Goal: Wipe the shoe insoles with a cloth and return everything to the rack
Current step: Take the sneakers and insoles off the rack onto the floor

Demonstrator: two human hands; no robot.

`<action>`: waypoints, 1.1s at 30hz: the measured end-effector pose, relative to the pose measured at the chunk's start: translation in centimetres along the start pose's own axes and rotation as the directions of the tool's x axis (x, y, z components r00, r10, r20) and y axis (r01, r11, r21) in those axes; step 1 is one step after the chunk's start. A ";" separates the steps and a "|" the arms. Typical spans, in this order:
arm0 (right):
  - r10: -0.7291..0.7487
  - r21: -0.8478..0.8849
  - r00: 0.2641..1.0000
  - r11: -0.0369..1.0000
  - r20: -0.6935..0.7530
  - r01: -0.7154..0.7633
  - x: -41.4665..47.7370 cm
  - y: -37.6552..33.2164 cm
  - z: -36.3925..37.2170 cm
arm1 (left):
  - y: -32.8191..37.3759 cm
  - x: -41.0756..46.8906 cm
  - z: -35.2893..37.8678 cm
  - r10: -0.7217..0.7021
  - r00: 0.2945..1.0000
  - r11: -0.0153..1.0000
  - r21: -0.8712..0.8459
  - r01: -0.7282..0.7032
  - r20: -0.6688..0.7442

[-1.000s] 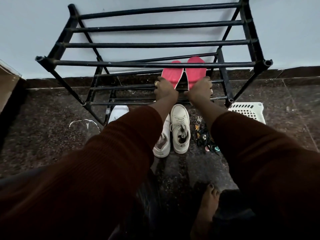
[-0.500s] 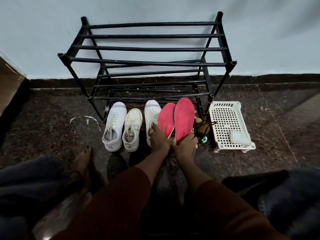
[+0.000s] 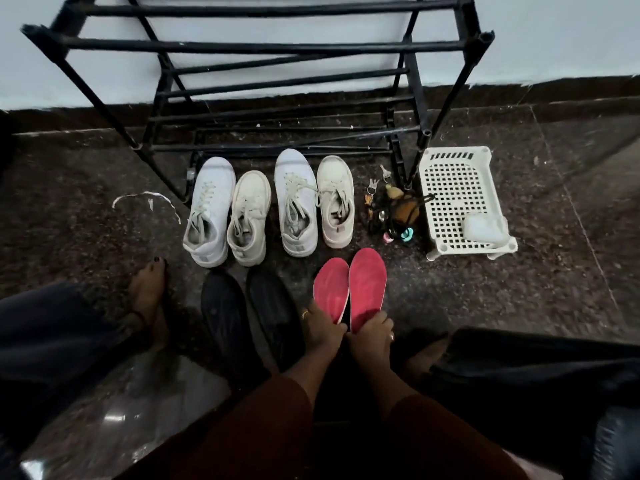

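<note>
The rack (image 3: 263, 46) stands against the wall (image 3: 561, 36). Four pale shoes (image 3: 296, 202) sit in a row on the floor (image 3: 86, 188) before it, with a white basket (image 3: 460, 199) to their right. Nearer, two black insoles (image 3: 225, 306) lie flat. The pink insoles (image 3: 367, 282), held up at the rack's lower bars a second ago, have come back down to the floor beside the black pair. The left hand (image 3: 323, 329) and right hand (image 3: 372, 336) each pinch one heel. Wiping seems next: a whitish bundle (image 3: 485, 228), probably the cloth, lies untouched in the basket
</note>
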State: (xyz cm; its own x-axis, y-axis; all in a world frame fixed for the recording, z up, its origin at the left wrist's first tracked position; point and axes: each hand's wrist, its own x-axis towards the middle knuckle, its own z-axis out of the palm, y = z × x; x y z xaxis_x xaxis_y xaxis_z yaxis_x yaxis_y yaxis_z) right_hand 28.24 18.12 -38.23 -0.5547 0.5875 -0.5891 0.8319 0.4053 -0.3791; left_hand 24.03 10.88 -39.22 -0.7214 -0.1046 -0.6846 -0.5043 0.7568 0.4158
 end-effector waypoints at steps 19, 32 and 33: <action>0.093 -0.197 0.992 0.978 0.090 -0.074 3.6 2.3 3.3 | -1.0 2.0 2.4 -0.066 0.996 0.985 0.161 0.055 0.063; 0.025 0.134 0.989 0.991 -0.148 -0.005 7.6 0.9 -5.1 | 10.0 0.3 3.4 0.278 0.960 0.923 0.267 -0.277 0.036; 0.023 0.153 0.984 0.988 -0.179 0.005 8.1 0.8 -6.3 | 11.3 0.3 3.7 0.320 0.946 0.898 0.305 -0.318 0.043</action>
State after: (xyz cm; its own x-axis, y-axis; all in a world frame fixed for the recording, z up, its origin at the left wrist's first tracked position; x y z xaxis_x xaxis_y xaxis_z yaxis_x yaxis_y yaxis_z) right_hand 24.27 27.64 -38.81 -0.5297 0.7127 -0.4600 0.8217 0.2967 -0.4866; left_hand 19.85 21.76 -36.96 -0.8239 0.1712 -0.5403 -0.0785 0.9097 0.4079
